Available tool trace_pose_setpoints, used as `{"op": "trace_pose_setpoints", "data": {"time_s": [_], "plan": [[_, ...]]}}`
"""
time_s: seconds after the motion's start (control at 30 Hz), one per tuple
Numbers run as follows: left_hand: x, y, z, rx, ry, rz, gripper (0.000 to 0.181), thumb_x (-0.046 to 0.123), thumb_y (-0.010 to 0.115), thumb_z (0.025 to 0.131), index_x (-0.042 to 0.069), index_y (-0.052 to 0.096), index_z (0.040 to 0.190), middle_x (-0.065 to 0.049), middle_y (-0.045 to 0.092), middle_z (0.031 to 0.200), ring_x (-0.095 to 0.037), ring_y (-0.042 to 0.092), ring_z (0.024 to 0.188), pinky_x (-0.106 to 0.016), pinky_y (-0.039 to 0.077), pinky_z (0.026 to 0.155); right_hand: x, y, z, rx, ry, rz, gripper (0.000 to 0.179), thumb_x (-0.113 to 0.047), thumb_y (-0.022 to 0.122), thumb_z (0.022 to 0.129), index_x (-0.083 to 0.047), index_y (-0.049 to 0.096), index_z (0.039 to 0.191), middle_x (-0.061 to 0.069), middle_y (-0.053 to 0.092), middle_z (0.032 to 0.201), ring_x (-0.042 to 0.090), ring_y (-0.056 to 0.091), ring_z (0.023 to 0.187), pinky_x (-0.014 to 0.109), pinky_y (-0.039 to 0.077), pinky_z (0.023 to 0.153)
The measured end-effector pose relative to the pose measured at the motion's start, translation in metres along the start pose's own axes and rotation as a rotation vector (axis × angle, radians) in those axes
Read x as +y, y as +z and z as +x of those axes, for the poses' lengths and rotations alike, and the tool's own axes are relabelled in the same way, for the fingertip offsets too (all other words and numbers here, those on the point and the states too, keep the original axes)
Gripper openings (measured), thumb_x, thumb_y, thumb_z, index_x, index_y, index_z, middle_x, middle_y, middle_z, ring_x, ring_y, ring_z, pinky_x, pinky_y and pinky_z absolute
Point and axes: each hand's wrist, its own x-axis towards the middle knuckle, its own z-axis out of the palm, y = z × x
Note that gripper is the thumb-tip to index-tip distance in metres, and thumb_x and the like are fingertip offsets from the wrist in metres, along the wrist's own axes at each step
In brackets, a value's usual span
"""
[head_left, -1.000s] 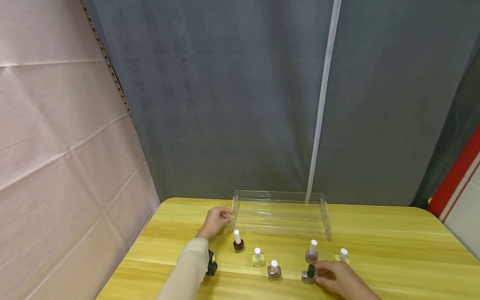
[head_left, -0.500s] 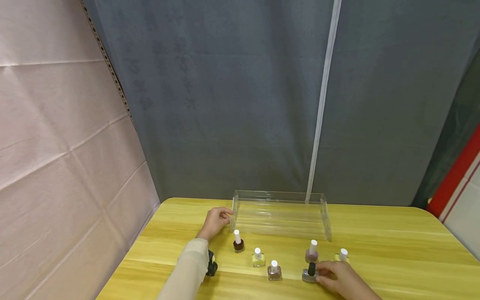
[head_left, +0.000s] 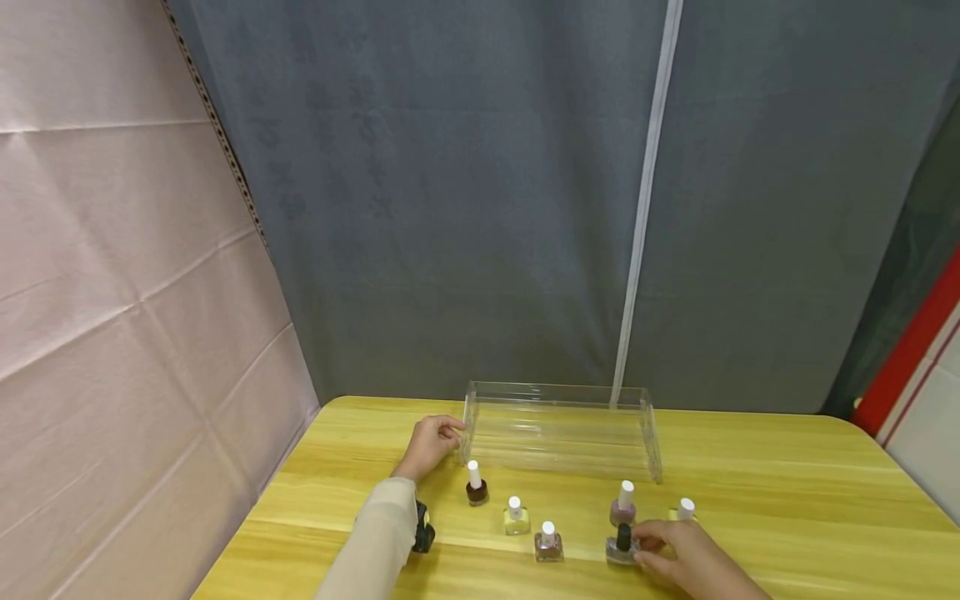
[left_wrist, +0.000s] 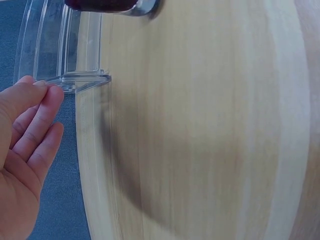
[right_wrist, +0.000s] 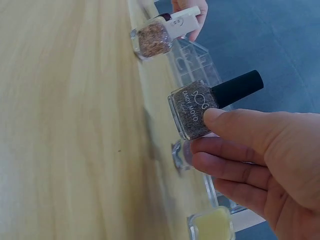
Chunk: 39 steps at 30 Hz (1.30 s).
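Note:
At the left end of a clear acrylic rack [head_left: 558,454], my left hand [head_left: 431,444] pinches its end wall between thumb and fingertips, as the left wrist view shows. My right hand [head_left: 686,557] holds a glittery dark nail polish bottle [right_wrist: 192,111] with a black cap by its side, thumb on the front label and fingers behind. That bottle stands close over the table. Just behind it is a mauve nail polish bottle [head_left: 622,511] with a white cap. A yellow nail polish bottle [right_wrist: 214,225] is partly hidden behind my right hand in the head view.
Left of the middle stand a dark red polish bottle [head_left: 477,492], another yellow one [head_left: 517,521] and a glittery brownish one [head_left: 549,547], all white-capped. The wooden table [head_left: 787,492] meets a grey curtain [head_left: 465,208] at the back.
The black-capped nail polish bottle has shifted slightly to the right and back with my right hand. My left hand stays at the rack's end.

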Motion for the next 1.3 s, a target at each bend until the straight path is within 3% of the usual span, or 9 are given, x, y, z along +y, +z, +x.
{"op": "trace_pose_setpoints", "data": {"time_s": [0.27,0.53,0.77,1.0,1.3], "plan": [[-0.001,0.000,0.000,0.001,0.004,0.003,0.019,-0.010,0.063,0.081,-0.006,0.068,0.099,-0.013,0.065,0.078,-0.020,0.060,0.069,-0.026,0.050,0.058,-0.014,-0.006,-0.002,0.051,-0.055,-0.088,0.030,-0.034,0.067,0.084,-0.008,0.068,0.100,0.002,0.067,0.095,0.004,0.056,0.076,0.027,0.050,0.061],[0.000,0.000,-0.001,0.002,0.013,0.003,0.019,-0.011,0.062,0.081,-0.006,0.068,0.098,-0.013,0.065,0.077,-0.019,0.060,0.068,-0.026,0.049,0.057,-0.022,-0.010,-0.002,0.054,-0.033,-0.104,0.035,-0.039,0.065,0.084,-0.009,0.069,0.100,0.000,0.067,0.096,0.006,0.058,0.081,0.028,0.050,0.061],[0.000,-0.001,-0.001,0.006,0.028,0.012,0.019,-0.012,0.062,0.080,-0.007,0.069,0.097,-0.015,0.066,0.077,-0.021,0.061,0.068,-0.025,0.049,0.057,-0.027,-0.015,0.000,0.049,-0.122,-0.098,0.033,-0.032,0.065,0.086,-0.005,0.068,0.103,0.004,0.069,0.096,0.002,0.057,0.077,0.024,0.048,0.059],[0.001,-0.001,-0.001,0.003,0.032,0.018,0.019,-0.012,0.062,0.080,-0.007,0.069,0.097,-0.015,0.066,0.078,-0.020,0.061,0.068,-0.024,0.049,0.057,-0.033,-0.022,0.001,0.049,-0.094,-0.112,0.030,-0.030,0.065,0.085,-0.007,0.068,0.103,0.001,0.068,0.095,0.004,0.059,0.078,0.027,0.051,0.064],[0.001,-0.001,-0.001,0.003,0.029,0.017,0.019,-0.012,0.062,0.080,-0.007,0.069,0.097,-0.016,0.066,0.078,-0.018,0.060,0.067,-0.024,0.048,0.056,-0.043,-0.031,0.004,0.094,-0.245,-0.208,0.021,-0.021,0.064,0.087,-0.006,0.067,0.101,-0.005,0.068,0.088,0.005,0.062,0.078,0.023,0.050,0.061]]}}
